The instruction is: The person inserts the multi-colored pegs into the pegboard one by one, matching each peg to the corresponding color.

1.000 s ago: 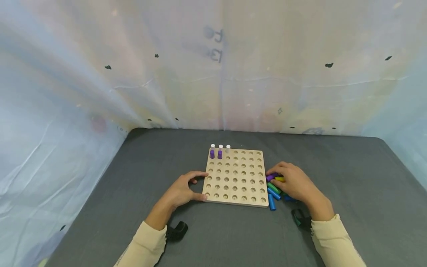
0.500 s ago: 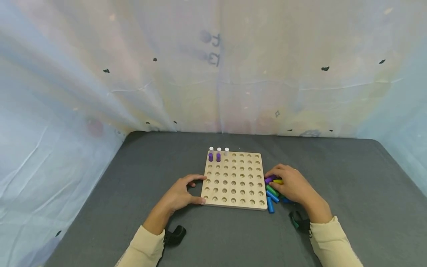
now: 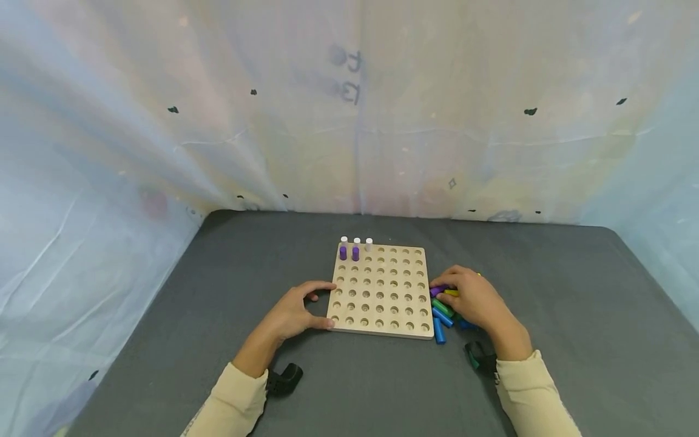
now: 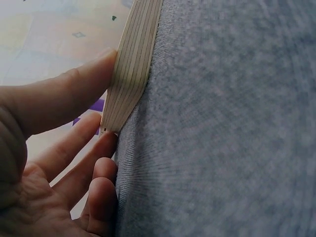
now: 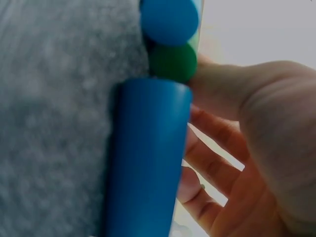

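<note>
A light wooden pegboard (image 3: 386,288) with rows of round holes lies on the table. Three white pegs (image 3: 369,244) stand in its back row at the left, with two purple pegs (image 3: 355,254) in the row before them. My left hand (image 3: 289,312) touches the board's left side with thumb and index fingertip spread apart. To the right of the board, my right hand (image 3: 474,295) reaches over loose pegs and pinches a purple peg (image 3: 438,291) between thumb and fingertips. A yellow peg (image 3: 451,292) lies under that hand, partly covered.
A green peg (image 3: 443,307) and several blue pegs (image 3: 439,331) lie against the board's right edge. Dark grey cloth (image 3: 218,315) covers the table. A pale curtain (image 3: 437,121) hangs behind and at both sides.
The head view has shifted slightly, so everything in it sits a little further left. Both hands keep their places by the board and the loose pegs.
</note>
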{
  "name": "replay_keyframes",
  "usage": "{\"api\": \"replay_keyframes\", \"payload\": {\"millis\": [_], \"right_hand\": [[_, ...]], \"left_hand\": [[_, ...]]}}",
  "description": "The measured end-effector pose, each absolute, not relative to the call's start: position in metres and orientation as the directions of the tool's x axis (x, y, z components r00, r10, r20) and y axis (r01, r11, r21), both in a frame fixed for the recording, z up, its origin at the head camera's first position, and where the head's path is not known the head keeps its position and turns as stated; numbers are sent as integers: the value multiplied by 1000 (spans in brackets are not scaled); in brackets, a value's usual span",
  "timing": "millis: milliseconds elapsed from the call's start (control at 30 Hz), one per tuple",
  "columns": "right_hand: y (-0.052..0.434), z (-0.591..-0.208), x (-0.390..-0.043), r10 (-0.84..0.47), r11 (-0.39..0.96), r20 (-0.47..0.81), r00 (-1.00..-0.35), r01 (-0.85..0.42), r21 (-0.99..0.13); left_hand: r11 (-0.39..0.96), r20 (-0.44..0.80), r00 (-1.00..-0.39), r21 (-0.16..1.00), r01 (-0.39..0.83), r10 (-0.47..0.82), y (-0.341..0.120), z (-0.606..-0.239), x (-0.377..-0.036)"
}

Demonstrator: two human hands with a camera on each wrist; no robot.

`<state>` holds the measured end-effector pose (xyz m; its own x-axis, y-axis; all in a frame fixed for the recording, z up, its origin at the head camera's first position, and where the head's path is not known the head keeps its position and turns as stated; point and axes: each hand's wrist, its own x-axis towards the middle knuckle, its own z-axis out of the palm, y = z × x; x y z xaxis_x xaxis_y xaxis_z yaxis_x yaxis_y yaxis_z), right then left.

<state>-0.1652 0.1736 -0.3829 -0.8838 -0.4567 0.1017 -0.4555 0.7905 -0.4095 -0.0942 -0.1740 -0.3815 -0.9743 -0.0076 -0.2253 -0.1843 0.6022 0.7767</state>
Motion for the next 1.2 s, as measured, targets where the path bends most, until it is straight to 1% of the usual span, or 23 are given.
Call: {"api": "replay_keyframes", "payload": {"millis": [367,667,867,1200], "right_hand": [[173,-382,-167,-437,805,85,-896,-431,-408],[175,-382,-167,-444,802,55,-894,-425,-419],[176,-385,-166,-452,796,81,-888,-443,-412],[178,-381,-168,-435,788,67,-898,-416,-455]], "left_hand": [[597,-246,-969,774,-212,-26,-173,-379,-95],[609,-233,-973,770,-191,-10,-172,-378,-93],[595,-230,-973,784,-177,14,-173,-380,-92],[586,-233,-972,786,-196,-14,-173,-380,-91]]}}
